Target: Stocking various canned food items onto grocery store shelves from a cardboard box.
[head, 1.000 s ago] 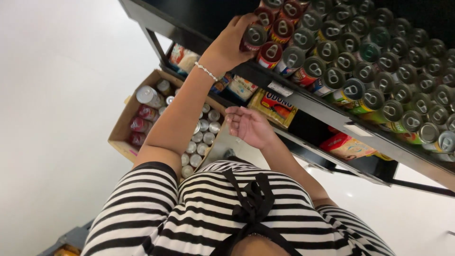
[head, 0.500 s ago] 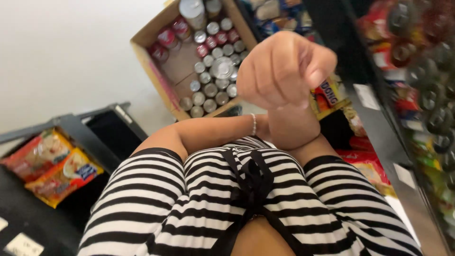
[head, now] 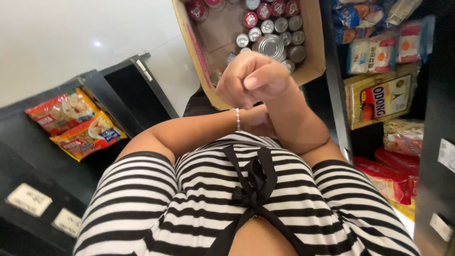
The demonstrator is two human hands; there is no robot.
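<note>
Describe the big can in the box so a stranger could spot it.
Look in the open cardboard box on the floor, just beyond the clenched right hand. The big can sits among small cans: its ribbed silver top is far wider than theirs.

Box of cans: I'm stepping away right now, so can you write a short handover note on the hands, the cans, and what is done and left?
Right hand: raised in front of the chest, closed in a fist, nothing visible in its grip.
Left hand: laid across against the right forearm, partly hidden; no can in it.
Cans: standing in the open cardboard box on the floor, just beyond the fist.
Shelves: packets on the right, more packets on the left.
Done: part of the box floor is bare.
Left: many cans remain in the box.
</note>
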